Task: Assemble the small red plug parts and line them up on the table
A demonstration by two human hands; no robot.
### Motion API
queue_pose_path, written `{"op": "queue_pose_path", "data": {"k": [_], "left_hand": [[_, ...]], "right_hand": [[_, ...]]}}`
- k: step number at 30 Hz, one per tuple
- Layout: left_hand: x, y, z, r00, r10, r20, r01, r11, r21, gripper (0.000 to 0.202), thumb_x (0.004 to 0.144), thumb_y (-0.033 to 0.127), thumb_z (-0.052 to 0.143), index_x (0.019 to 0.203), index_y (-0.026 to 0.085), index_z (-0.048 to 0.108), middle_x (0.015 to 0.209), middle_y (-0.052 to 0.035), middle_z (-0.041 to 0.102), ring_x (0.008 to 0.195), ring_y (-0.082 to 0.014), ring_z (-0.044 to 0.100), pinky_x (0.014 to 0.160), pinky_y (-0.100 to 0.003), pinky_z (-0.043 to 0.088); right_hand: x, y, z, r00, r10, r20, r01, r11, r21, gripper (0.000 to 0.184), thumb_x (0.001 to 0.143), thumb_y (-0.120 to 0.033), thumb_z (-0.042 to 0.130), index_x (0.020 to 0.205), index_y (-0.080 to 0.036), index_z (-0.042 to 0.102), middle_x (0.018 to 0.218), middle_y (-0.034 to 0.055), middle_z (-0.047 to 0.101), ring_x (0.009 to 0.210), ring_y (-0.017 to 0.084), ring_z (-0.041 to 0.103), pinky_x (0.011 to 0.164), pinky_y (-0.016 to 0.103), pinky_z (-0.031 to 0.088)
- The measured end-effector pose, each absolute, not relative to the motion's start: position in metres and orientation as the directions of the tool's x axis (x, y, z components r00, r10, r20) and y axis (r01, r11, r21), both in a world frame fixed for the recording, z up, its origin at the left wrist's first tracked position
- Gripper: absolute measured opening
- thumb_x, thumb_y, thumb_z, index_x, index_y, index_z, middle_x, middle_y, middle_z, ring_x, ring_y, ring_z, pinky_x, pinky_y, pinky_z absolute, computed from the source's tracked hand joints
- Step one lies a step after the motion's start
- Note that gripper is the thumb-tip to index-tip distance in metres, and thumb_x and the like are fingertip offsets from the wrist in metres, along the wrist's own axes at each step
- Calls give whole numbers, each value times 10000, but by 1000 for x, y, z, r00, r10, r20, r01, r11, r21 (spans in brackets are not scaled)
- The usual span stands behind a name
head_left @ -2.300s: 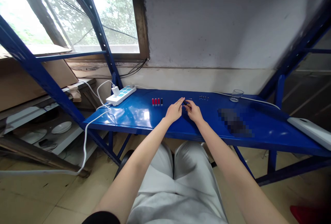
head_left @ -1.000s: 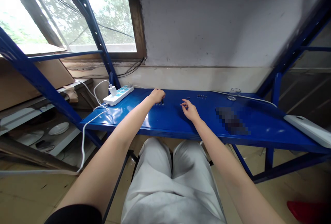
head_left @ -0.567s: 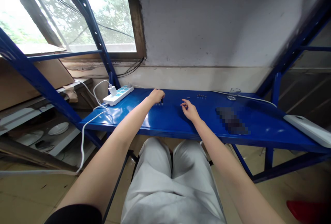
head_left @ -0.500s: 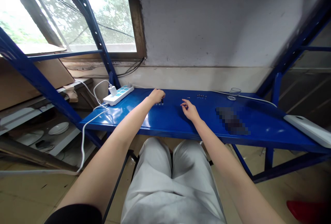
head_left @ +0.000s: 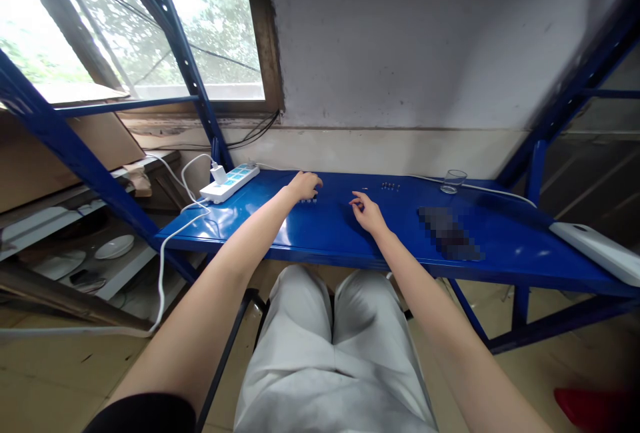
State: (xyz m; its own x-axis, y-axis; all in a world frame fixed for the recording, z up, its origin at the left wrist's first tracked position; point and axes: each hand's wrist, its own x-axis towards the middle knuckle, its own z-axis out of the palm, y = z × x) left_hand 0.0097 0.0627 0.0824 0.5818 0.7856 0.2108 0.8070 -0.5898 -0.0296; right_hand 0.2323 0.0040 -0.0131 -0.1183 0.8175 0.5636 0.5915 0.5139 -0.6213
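Observation:
My left hand (head_left: 304,186) hovers at the back of the blue table (head_left: 320,233), directly over a row of small glassy or metallic pieces (head_left: 308,201). Its fingers look loosened and arch to the right; the hand partly hides the row and a dark spot beneath the fingertips. My right hand (head_left: 369,212) rests near the middle of the table, fingers half bent and apart, with nothing visible in them. Beyond it lie a tiny light piece (head_left: 365,188) and a group of several small pieces (head_left: 391,186), too small to name.
A white power strip (head_left: 230,184) with a plug and cable lies at the left end. To the right are a clear glass (head_left: 453,182), a blurred dark flat object (head_left: 450,233) and a white device (head_left: 597,252). Blue posts (head_left: 173,26) frame the table.
My left hand has shifted slightly and its fingers have loosened and lifted off the dark upright piece they were touching. My right hand has stayed in place.

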Motion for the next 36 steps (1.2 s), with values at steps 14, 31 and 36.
{"op": "queue_pose_path", "data": {"k": [14,31,36], "left_hand": [[45,-6,12,-102,884,456,316,-406,857,355,840,426,421,715,153,610,559,-10,601,452,-96,543,503,-212,436],[36,-10,5,-77,938,338,351,-291,890,316,826,390,444,668,160,594,510,7,590,379,-73,487,459,-195,393],[36,-8,4,-76,941,328,355,-282,891,313,826,386,444,668,161,594,506,9,588,380,-72,488,451,-190,389]], "right_hand": [[231,-2,-6,10,811,585,584,470,-661,249,829,-387,433,904,-189,563,741,57,638,647,166,583,623,280,431],[233,-12,1,-10,854,520,647,402,-648,409,842,-516,391,631,-198,537,492,14,509,455,126,435,488,263,314],[233,-12,0,-17,855,518,653,402,-642,398,841,-504,397,615,-201,521,483,6,500,448,121,427,495,263,316]]}}
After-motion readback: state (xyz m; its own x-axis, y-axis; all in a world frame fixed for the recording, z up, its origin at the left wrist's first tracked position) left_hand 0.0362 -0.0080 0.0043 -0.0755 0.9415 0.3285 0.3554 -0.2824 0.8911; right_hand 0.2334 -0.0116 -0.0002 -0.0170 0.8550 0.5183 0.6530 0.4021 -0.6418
